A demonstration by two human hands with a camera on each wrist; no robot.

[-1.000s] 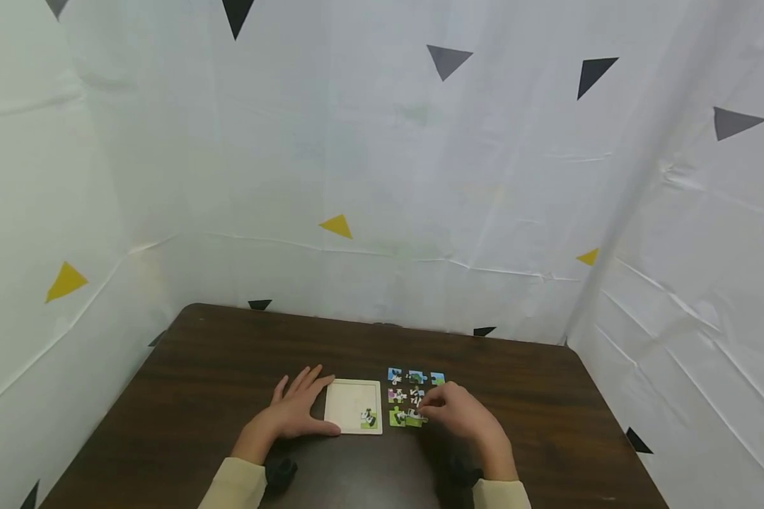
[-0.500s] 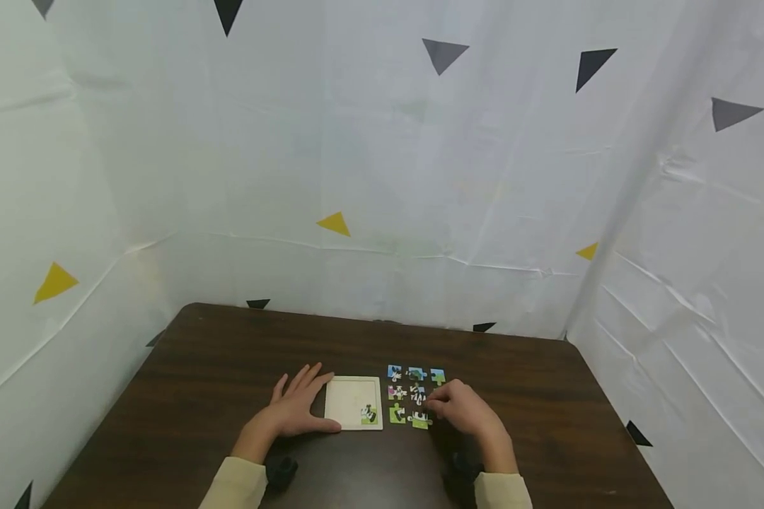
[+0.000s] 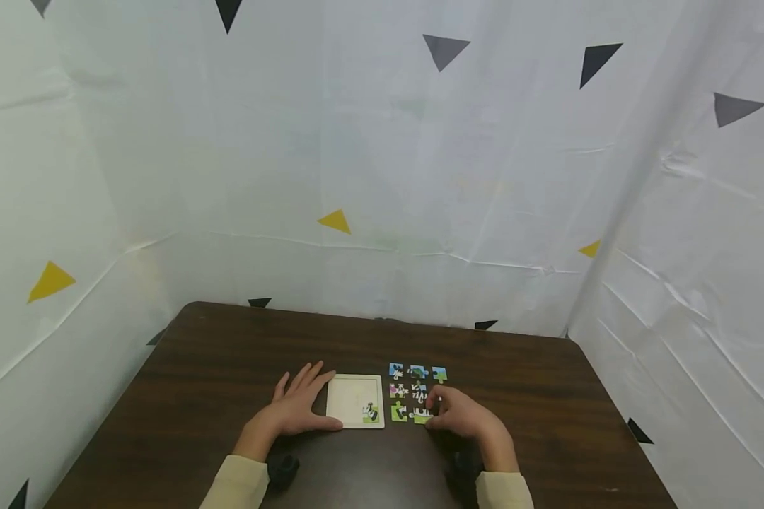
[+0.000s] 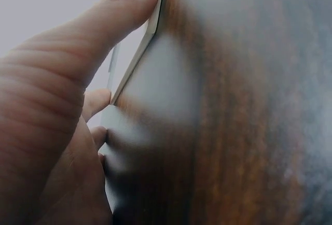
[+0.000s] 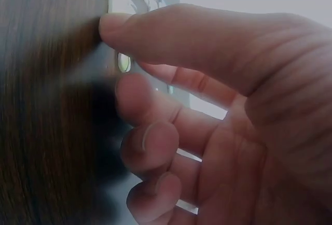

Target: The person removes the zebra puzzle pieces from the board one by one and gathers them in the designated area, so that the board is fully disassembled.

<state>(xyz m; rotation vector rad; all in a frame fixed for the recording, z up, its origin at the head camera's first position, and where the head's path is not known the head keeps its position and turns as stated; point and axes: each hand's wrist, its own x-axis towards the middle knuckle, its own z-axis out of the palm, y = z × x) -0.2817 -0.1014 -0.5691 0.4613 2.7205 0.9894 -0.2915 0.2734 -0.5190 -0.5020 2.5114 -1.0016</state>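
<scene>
A square pale wooden puzzle tray (image 3: 346,397) lies on the table, with one panda puzzle piece (image 3: 371,413) in its near right corner. My left hand (image 3: 293,413) spans the tray's left side with spread, fairly straight fingers; the thumb touches the near edge (image 4: 158,7) and the index finger the far left corner. Right of the tray, several loose pieces (image 3: 397,390) lie in three rows. Thumb and index finger of my right hand (image 3: 466,415) grip the green-and-white piece (image 3: 421,418) in the near row from its near and far sides. The index fingertip is hidden in the right wrist view.
All of this lies on a dark brown wood-grain table (image 3: 242,353). Behind and beside it hangs a white sheet (image 3: 388,155) with coloured triangles. A dark device (image 3: 283,470) sits at the left wrist.
The near-row piece has slid right, away from its left neighbour. My right thumb and index finger, together before, are now apart at that piece's sides. The left hand stays on the tray.
</scene>
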